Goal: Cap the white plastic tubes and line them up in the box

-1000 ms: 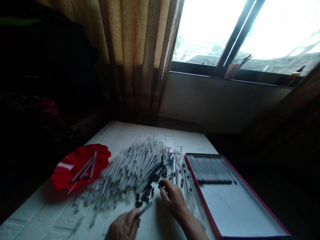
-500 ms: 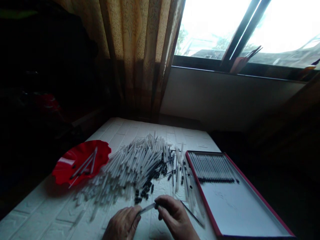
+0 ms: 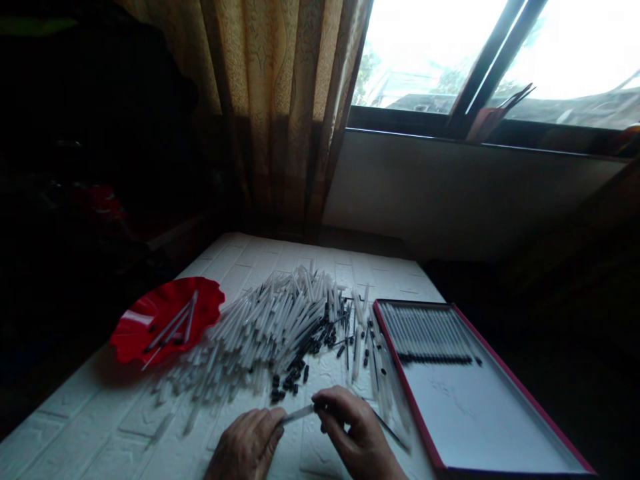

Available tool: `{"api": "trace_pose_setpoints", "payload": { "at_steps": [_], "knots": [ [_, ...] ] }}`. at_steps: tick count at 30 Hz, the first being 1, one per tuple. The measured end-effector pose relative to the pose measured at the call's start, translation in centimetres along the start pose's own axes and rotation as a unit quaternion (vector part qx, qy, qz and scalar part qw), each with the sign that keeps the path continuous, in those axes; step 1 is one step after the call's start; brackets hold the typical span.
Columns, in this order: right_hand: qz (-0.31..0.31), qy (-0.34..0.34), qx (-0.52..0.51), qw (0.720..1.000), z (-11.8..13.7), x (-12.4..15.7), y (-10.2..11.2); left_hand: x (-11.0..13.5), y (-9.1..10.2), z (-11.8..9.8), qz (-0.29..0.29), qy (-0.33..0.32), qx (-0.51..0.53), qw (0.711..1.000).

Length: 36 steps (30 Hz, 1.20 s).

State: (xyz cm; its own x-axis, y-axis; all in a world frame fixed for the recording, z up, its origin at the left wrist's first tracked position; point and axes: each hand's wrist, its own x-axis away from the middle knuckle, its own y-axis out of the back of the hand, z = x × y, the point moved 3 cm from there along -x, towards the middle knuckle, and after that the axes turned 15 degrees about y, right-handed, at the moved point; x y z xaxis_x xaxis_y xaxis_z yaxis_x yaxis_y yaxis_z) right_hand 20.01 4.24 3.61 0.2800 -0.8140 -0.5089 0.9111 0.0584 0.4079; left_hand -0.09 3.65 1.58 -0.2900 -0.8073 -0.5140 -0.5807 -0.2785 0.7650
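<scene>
At the near edge of the table (image 3: 100, 427), whose white top is embossed with a brick pattern, a slim clear tube (image 3: 298, 414) is held level between both hands. The left hand (image 3: 247, 443) is curled shut around the tube's left end, and the fingertips of the right hand (image 3: 355, 433) are pinched together on its right end, where a small dark tip is seen. A thin black rod (image 3: 389, 432) is seen slanting out from under the right hand. Just beyond the hands, small black caps (image 3: 289, 381) are scattered, short and stubby, at the near foot of a loose heap of pale tubes (image 3: 265, 330), long, straight and translucent. To the left of the heap a glossy red dish (image 3: 135, 330) with a scalloped rim is set, and a few tubes are laid in it. To the right, a flat rectangular tray (image 3: 480, 420) with a red rim and a smooth white floor is placed; a tidy row of tubes (image 3: 427, 332) is lined up at its far end. Behind the table a patterned, pleated curtain (image 3: 280, 100) is hung beside a bright window (image 3: 425, 53).
</scene>
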Motion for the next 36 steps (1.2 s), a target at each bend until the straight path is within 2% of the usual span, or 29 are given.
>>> {"api": "trace_pose_setpoints", "payload": {
  "at_steps": [8, 16, 24, 31, 36],
  "knots": [
    [0.039, 0.062, 0.084, 0.994, 0.8, -0.8, 0.7, -0.1, 0.0, 0.1, 0.012, 0.010, 0.013, 1.000],
    [0.057, 0.069, 0.095, 0.991, 0.6, -0.4, 0.5, -0.2, 0.1, -0.1, 0.014, 0.003, 0.001, 1.000],
    [0.130, 0.066, 0.137, 0.980, 1.1, -0.4, 0.6, 0.1, 0.0, 0.1, 0.023, 0.000, 0.003, 1.000],
    [0.122, 0.073, 0.155, 0.978, 0.3, 0.1, 0.3, 0.2, 0.0, 0.4, 0.031, 0.000, 0.020, 0.999],
    [0.095, 0.111, 0.245, 0.959, -0.4, 0.7, -0.7, 0.0, 0.1, 0.1, 0.018, -0.014, 0.021, 1.000]
  ]
}}
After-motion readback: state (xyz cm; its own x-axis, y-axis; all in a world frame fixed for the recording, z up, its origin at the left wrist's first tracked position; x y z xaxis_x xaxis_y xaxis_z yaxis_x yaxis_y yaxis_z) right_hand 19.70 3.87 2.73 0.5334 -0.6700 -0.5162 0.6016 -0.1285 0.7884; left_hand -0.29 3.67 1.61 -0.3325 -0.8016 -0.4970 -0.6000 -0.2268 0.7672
